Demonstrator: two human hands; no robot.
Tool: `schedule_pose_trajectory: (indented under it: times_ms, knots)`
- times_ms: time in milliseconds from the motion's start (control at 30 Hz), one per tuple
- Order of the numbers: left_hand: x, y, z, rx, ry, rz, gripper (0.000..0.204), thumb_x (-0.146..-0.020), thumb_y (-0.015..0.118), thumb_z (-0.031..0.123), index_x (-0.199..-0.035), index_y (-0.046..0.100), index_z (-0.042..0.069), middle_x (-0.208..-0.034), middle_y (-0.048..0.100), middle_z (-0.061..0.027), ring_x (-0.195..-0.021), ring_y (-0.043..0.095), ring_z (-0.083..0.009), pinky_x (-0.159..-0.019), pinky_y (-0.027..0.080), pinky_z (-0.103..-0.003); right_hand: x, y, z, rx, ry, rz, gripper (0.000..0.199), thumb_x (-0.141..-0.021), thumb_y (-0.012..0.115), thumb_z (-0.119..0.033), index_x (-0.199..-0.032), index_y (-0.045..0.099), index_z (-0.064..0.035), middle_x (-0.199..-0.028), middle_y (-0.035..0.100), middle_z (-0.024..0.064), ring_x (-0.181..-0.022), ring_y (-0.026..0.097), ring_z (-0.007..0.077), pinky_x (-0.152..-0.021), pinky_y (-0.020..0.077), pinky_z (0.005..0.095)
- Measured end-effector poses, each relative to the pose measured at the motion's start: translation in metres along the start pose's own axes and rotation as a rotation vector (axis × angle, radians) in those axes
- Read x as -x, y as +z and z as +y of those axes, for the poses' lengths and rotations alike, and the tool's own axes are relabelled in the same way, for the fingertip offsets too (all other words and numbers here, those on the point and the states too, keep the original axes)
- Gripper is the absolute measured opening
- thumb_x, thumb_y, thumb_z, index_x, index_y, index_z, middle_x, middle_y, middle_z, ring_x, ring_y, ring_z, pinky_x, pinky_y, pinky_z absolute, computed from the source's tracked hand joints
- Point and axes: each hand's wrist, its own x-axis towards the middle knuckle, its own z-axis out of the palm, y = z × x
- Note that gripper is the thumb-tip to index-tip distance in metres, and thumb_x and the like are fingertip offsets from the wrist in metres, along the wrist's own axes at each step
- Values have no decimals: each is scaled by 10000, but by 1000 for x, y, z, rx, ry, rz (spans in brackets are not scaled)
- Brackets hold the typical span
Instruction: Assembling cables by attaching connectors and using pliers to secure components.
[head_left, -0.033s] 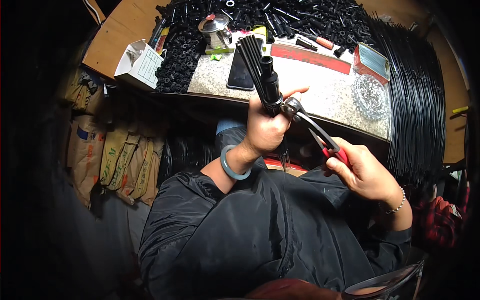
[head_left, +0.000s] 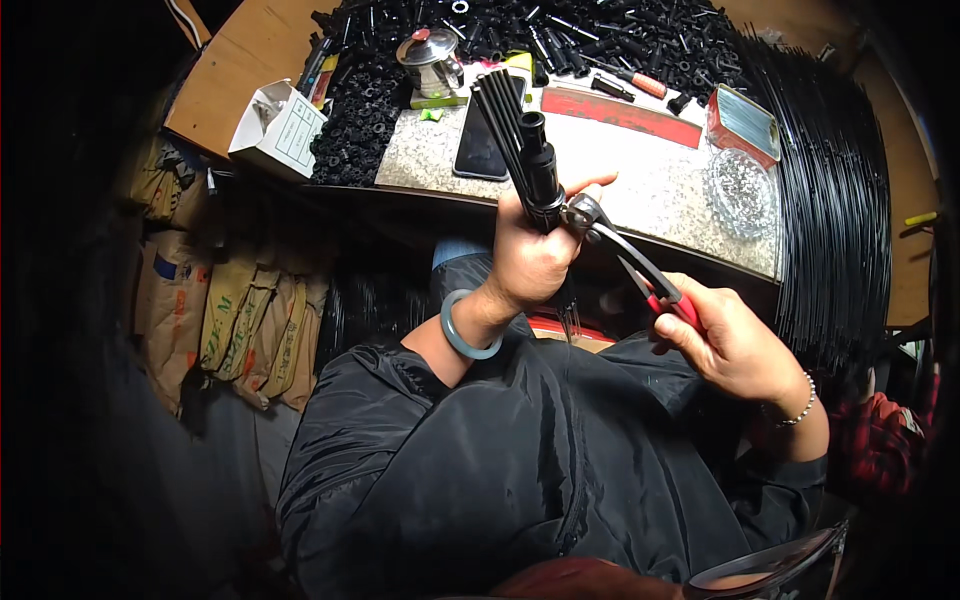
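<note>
My left hand (head_left: 535,262) is closed around a black cylindrical plastic fitting (head_left: 540,170), which stands nearly upright with a narrower collar at its top. Several thin black rods (head_left: 497,120) rise beside the fitting from the same grip, leaning left. In my right hand (head_left: 735,340) are pincers (head_left: 640,262) with red grips and a grey metal head. The pincers' head meets the base of the fitting, close to my left thumb and fingers. What the jaws bite on is too small to make out.
Black plastic parts (head_left: 660,40) heap along the table's back. A phone (head_left: 485,135), metal pot (head_left: 430,60), red bar (head_left: 620,117), red box (head_left: 743,125) and glass ashtray (head_left: 740,193) lie around the pale work board (head_left: 640,190). Long black rods (head_left: 835,200) hang over the right edge; a white carton (head_left: 285,130) stands left.
My right wrist has shifted very slightly to the right. The left hand, the fitting and the pincers' head stay where they were.
</note>
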Motion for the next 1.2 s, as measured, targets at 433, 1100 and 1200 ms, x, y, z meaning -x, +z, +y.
schedule_pose_trajectory:
  times_ms: [433,1100,1200]
  knots:
    - [-3,3,4,21,42,-41,236,-907,537,52,-1088,605,-84,-538,444,66,-426,352,7,-390,238,-176,-4,20,27,-128,-112,77,185,-937,528,-173,-936,485,7,-573,477,72,-509,423,124,-511,399,283]
    - [-25,-29,23,292,60,-33,287,-965,437,126,-1162,516,-68,-486,316,69,-376,289,-22,-381,285,-184,-34,13,105,508,-285,589,310,-926,519,-187,-1159,437,1,-838,545,178,-734,581,283,-678,466,363]
    - [-19,-28,32,335,13,16,288,-966,446,156,-1144,527,-55,-483,300,70,-365,277,-25,-383,286,-182,-49,17,119,825,88,673,389,-867,581,-210,-1197,467,-39,-962,536,152,-870,567,343,-757,456,430]
